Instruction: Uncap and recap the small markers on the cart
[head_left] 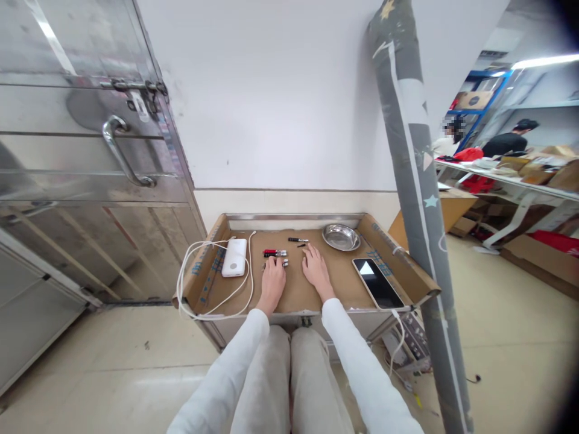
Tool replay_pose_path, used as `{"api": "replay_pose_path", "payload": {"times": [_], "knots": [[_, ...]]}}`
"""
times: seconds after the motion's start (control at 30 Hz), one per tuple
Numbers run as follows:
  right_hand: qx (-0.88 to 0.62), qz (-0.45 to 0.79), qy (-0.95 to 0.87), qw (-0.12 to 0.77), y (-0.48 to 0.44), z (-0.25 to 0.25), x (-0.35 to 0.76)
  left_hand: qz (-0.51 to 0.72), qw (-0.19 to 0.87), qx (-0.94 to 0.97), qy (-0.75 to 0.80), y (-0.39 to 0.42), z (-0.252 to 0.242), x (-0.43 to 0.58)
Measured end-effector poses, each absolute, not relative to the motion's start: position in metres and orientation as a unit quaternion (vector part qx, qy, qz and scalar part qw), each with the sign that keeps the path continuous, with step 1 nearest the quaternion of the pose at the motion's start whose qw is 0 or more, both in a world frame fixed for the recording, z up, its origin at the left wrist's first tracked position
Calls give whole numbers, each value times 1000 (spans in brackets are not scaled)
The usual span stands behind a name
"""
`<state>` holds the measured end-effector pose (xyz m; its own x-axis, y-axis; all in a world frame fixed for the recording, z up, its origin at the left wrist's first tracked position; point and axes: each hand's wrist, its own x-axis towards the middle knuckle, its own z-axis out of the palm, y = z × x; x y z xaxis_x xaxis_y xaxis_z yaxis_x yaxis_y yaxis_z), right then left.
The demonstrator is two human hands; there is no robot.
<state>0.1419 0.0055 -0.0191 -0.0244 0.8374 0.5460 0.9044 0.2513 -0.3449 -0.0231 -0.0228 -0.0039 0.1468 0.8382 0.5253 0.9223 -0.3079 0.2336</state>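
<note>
My left hand (pixel 273 279) lies palm down on the cardboard-lined table (pixel 298 289), fingers stretched forward, their tips beside small silver pen parts (pixel 284 263). My right hand (pixel 315 268) also rests flat with fingers spread, and holds nothing. Just beyond my left fingertips lies a red and black pen (pixel 274 252). A dark pen piece (pixel 297 240) and a smaller black bit (pixel 301 245) lie ahead of my right hand. Both arms wear white sleeves.
A white power bank (pixel 234 257) with a looping white cable (pixel 199 283) sits at the left. A round metal dish (pixel 341 237) is at the back right, a phone (pixel 378 283) at the right edge. A grey rolled mat (pixel 416 181) leans close on the right. Two people work far right.
</note>
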Motion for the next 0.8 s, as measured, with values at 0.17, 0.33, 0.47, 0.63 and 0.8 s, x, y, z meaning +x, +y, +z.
{"api": "replay_pose_path", "payload": {"times": [0.17, 0.33, 0.47, 0.63, 0.8], "knots": [[-610, -51, -727, 311, 19, -16, 138, -319, 52, -748, -579, -8, -7, -17], [-622, -58, -715, 314, 29, -12, 135, -349, 37, -735, -580, -6, -8, -18], [-602, -60, -724, 332, 27, -8, 138, -341, 48, -771, -535, -6, -7, -15], [-601, -29, -728, 328, 23, -4, 143, -307, 86, -779, -539, 5, -4, 5], [-631, -25, -718, 294, 28, -7, 145, -245, 125, -768, -578, 22, 1, 27]]}}
